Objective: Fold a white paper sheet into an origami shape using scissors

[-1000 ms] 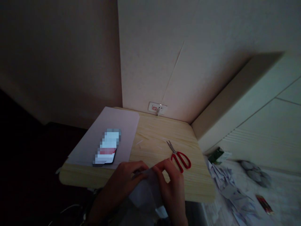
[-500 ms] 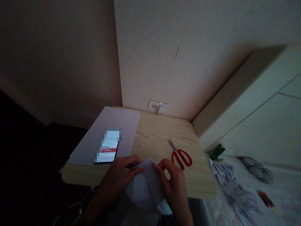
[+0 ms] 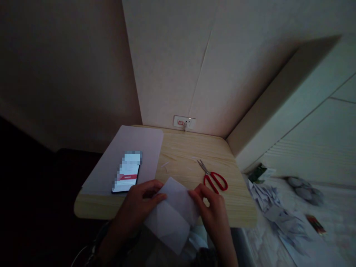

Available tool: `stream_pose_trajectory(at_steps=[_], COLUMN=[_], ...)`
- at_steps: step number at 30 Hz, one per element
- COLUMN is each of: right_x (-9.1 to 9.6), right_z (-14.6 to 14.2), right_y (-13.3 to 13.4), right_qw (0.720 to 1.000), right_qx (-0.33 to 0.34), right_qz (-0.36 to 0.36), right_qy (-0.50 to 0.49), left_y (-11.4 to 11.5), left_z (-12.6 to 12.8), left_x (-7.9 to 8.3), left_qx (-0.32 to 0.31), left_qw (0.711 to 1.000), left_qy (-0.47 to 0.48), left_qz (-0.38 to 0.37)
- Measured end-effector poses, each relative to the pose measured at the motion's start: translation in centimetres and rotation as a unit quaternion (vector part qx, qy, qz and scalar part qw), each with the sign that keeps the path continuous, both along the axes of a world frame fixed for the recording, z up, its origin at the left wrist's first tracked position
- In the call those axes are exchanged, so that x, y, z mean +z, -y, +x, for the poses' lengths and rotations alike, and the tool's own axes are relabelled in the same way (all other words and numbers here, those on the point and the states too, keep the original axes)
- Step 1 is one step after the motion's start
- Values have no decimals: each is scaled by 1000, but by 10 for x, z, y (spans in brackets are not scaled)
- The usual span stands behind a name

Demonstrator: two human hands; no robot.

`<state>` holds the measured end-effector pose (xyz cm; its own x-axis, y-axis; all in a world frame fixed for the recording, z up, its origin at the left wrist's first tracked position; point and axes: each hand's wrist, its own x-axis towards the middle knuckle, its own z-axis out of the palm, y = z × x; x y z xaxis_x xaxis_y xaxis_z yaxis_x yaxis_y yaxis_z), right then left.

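Pinching a folded paper (image 3: 171, 218) between two hands, I have it tilted at the near edge of the wooden surface (image 3: 191, 148), one corner pointing toward the wall (image 3: 167, 74). My left grip (image 3: 143, 198) is narrowed to the paper's thickness, thumb flat on top and fingers behind the left edge. My right grip (image 3: 210, 204) is just as narrow at the tips, thumb and forefinger meeting on the right edge, with a small gap in the curl behind them. Creases cross the paper; whether it touches the surface, I cannot tell. Beyond my right grip lie red-handled scissors (image 3: 213, 178), blades slightly parted and aimed at the wall. To the left, a lit phone (image 3: 128, 176) rests on white sheets (image 3: 140, 141), its screen partly blurred out. A thin slip (image 3: 165, 164) lies between the sheets and the scissors. Low on the wall, just above the surface, I see a socket (image 3: 178, 121) with a plug (image 3: 185, 126) in it. Off to the right, a pale bed (image 3: 264, 248) carries a heap of paper pieces (image 3: 285, 224), a green-and-white box (image 3: 258, 173), something grey (image 3: 306, 192) and a small red packet (image 3: 315, 224).
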<state>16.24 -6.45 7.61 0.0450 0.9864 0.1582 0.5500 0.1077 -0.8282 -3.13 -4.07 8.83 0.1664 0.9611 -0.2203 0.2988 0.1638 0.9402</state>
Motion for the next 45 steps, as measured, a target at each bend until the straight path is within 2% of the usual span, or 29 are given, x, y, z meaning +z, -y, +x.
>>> stream_pose_trajectory(at_steps=[3,8,14,20,23,26,28,31,37,41,45], right_x=[1,1,-3,-3,-6,-11,-14,-16,-10,-10,-14], right_z=[1,1,2,2,0,-2,-3,-3,-6,-5,2], right_y=[1,0,0,-2,-3,-4,-4,-5,-3,-3,-2], right_qw=[999,996,995,991,978,968,964,964,965,969,980], right_qx=[-36,-2,-71,-20,29,-9,-62,-106,-97,-81,-52], right_qz=[16,-16,-7,30,-19,-51,-38,-13,5,76,172], right_qy=[-20,-93,-65,-126,-204,-247,-256,-242,-245,-222,-81], left_y=[1,-1,0,0,1,3,6,7,1,-2,-4], left_z=[-1,-2,-1,-1,0,3,4,5,3,0,-2], left_x=[0,1,4,0,0,3,6,7,-3,-9,-10], left_qx=[14,64,76,89,108,113,91,58,23,67,107], left_qw=[1000,997,996,994,992,992,994,996,998,997,993], left_qy=[8,13,4,32,42,46,58,62,56,50,42], left_qz=[3,28,47,63,48,43,29,11,5,-1,6])
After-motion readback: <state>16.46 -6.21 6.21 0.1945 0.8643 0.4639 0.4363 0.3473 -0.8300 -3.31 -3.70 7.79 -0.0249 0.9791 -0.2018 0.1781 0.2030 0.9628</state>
